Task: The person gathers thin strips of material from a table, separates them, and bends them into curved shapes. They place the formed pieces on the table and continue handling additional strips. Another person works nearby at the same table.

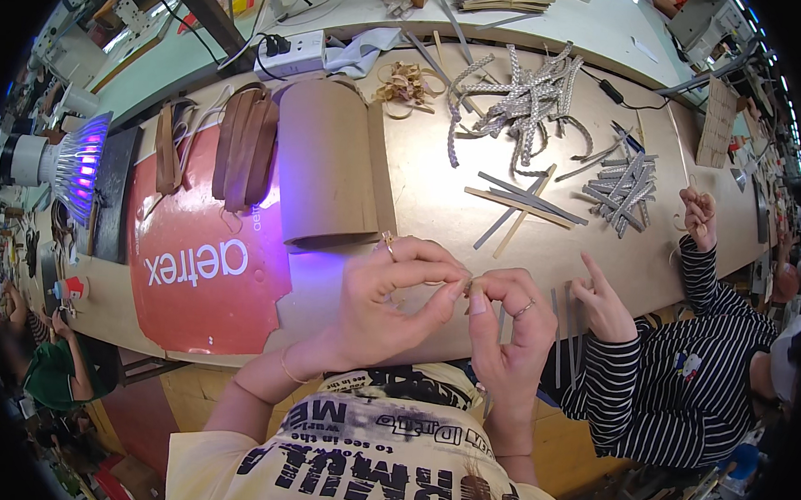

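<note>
My left hand (396,297) and my right hand (512,328) meet fingertip to fingertip above the near edge of the table. Both are closed in a pinch on something small, mostly hidden by the fingers; its kind I cannot make out. Beyond them lie loose grey and tan flat strips (532,201). A pile of silvery braided straps (526,98) sits farther back, with a heap of short grey braided pieces (623,191) to its right. Left of my hands stands a roll of brown sheet material (328,165).
A red board (204,280) lies left, bearing bundles of brown strips (246,147). At far left a lamp (79,165) glows purple. A power strip (289,56) sits behind the roll. To the right, a co-worker in a striped sleeve (614,361) reaches over the table.
</note>
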A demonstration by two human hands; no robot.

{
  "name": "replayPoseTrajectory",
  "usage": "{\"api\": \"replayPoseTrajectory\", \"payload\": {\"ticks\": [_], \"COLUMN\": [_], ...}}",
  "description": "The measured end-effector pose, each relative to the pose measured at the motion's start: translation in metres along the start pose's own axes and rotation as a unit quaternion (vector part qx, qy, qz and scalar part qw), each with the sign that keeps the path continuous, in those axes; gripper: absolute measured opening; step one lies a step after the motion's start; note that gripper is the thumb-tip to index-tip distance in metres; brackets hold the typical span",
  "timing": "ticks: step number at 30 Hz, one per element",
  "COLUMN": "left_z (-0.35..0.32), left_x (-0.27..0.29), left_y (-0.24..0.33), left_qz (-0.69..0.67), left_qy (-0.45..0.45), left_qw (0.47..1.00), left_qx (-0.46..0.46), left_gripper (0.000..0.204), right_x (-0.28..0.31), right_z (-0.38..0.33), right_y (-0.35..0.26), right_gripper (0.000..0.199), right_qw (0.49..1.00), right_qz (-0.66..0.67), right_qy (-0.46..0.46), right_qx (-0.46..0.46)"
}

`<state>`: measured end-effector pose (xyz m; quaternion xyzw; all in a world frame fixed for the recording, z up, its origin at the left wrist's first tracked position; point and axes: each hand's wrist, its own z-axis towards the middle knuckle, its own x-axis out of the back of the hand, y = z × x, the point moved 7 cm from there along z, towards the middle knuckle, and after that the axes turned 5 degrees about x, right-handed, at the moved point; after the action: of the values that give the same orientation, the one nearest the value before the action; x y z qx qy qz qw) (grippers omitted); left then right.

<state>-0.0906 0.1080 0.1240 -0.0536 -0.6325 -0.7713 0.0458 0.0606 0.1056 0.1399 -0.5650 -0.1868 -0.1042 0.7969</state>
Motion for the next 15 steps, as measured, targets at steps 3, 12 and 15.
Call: {"api": "replayPoseTrajectory", "payload": {"ticks": [3, 12, 15], "left_z": [0.003, 0.005, 0.000], "left_x": [0.005, 0.001, -0.007], "left_y": [-0.005, -0.027, -0.031], "left_qz": [-0.040, -0.299, -0.298], "left_qy": [-0.013, -0.115, -0.154], "left_qw": [0.998, 0.920, 0.903], "left_qx": [0.038, 0.225, 0.268], "left_gripper": [0.011, 0.014, 0.016], "right_x": [0.000, 0.007, -0.002], "right_z": [-0.002, 0.004, 0.007], "right_y": [0.002, 0.004, -0.005], "right_gripper": [0.006, 0.026, 0.033], "right_qw": [0.998, 0.992, 0.991], "right_qz": [0.053, 0.117, 0.043], "right_qy": [-0.009, 0.014, -0.019], "right_qx": [-0.018, 0.032, 0.128]}}
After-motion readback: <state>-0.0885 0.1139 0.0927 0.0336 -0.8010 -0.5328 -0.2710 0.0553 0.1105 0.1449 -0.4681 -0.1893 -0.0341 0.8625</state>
